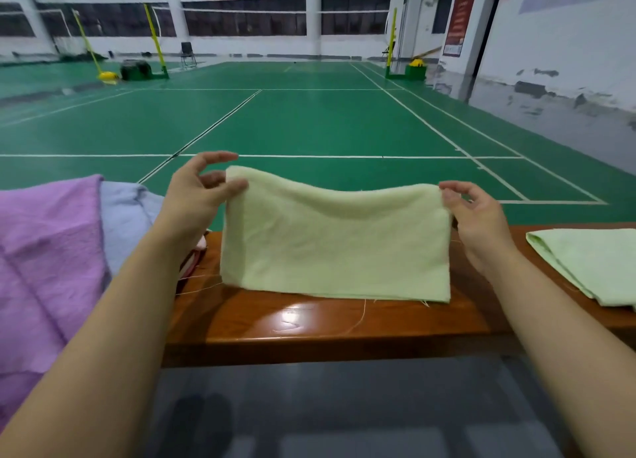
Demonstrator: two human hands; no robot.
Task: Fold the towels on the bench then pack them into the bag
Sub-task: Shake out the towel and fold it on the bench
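Pinching pale green towel (335, 247) at both upper corners: left hand (198, 196) on left corner, right hand (476, 216) on right. Hanging doubled, lower edge touching wooden bench (309, 323). Lying further right on bench: folded green towel (592, 264). Piled left: purple towel (48, 251).

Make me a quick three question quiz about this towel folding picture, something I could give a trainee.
1. True or false: both hands pinch the upper corners of the pale yellow towel.
2. Which lies at the right end of the wooden bench? A) the folded green towel B) a purple towel C) a bag
3. Fill in: the lower edge of the held towel rests on the ____.

Key:
1. True; the left hand and right hand each pinch a corner.
2. A; the purple towel is at the left.
3. bench
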